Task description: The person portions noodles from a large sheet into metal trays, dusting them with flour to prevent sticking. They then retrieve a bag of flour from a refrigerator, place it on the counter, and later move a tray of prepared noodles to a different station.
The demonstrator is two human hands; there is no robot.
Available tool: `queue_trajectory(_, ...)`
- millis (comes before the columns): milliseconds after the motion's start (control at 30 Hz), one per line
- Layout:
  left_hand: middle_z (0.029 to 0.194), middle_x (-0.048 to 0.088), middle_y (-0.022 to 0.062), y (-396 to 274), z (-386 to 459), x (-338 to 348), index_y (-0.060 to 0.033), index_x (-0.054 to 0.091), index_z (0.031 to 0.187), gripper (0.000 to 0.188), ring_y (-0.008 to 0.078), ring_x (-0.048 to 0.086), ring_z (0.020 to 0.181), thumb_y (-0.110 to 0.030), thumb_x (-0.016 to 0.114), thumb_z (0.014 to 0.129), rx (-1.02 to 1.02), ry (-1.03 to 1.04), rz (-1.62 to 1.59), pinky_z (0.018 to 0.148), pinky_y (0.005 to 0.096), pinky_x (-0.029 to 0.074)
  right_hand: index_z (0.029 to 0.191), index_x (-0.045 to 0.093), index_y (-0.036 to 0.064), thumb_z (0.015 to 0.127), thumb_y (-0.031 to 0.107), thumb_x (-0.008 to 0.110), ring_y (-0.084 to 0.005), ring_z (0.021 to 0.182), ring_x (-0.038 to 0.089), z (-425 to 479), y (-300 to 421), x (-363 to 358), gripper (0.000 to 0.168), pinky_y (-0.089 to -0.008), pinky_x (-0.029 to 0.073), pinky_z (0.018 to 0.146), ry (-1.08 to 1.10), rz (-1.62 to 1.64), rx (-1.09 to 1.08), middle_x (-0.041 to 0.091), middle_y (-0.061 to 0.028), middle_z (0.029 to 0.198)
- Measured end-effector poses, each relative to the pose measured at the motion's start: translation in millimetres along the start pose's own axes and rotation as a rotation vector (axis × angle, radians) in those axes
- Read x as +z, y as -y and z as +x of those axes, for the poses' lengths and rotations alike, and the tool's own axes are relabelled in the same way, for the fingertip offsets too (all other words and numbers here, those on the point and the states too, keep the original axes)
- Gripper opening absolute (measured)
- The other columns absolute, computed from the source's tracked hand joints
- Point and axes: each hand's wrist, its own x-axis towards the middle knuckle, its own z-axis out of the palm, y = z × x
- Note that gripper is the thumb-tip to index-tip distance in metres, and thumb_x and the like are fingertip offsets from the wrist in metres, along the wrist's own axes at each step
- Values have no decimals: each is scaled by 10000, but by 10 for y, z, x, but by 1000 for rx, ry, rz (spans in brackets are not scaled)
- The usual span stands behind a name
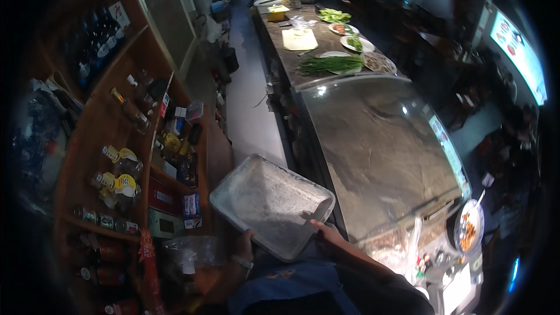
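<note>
A rectangular metal tray [271,201] with a raised rim and a worn, scuffed inside is held in front of my apron [288,282]. My left hand [245,245] grips its near left edge, with a band around the wrist. On the right edge, the thumb of my right hand [328,232] lies over the rim while the other fingers are hidden beneath. Nothing can be seen lying in the tray. Just right of it runs a counter with a curved glass cover [376,153].
Wooden shelves [105,131] with bottles and boxes stand at left. Farther along the counter are green stalks [330,64], a white cutting board [300,39], plates of vegetables and a yellow container [277,13]. A plate of food [469,227] sits at right. A narrow aisle [251,96] runs ahead.
</note>
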Motion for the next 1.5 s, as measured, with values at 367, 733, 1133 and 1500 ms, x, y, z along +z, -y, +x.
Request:
queue_trajectory(367,1058,588,101,-1490,2881,382,-43,564,1097,356,257,563,1006,-199,538,778,-73,271,-139,880,391,466,902,638,-86,747,242,675,-202,680,598,2759,1614,1191,365,-326,494,609,-182,-126,-33,628,-110,817)
queue_trajectory(733,954,558,91,-3600,5201,2196,-22,537,964,261,271,564,898,-164,537,745,-230,438,-117,779,413,482,995,615,-82,735,225,669,-185,726,622,4851,3729,1497,406,-305,508,657,-346,55,-143,636,-104,876)
queue_trajectory(1133,1025,590,123,-5642,7653,3400,-29,551,1087,454,295,565,942,-314,522,734,-268,480,-32,818,429,462,703,640,-47,687,292,667,-179,592,569,7907,6136,2095,341,-303,443,533,-234,-202,-127,591,-87,666)
queue_trajectory(1500,857,596,82,-7480,9943,4427,-31,578,861,140,234,593,819,-131,566,765,-155,304,-195,764,350,496,769,634,-37,719,220,632,-152,550,527,10230,7891,2898,262,-308,405,499,-270,-133,-105,576,-65,641)
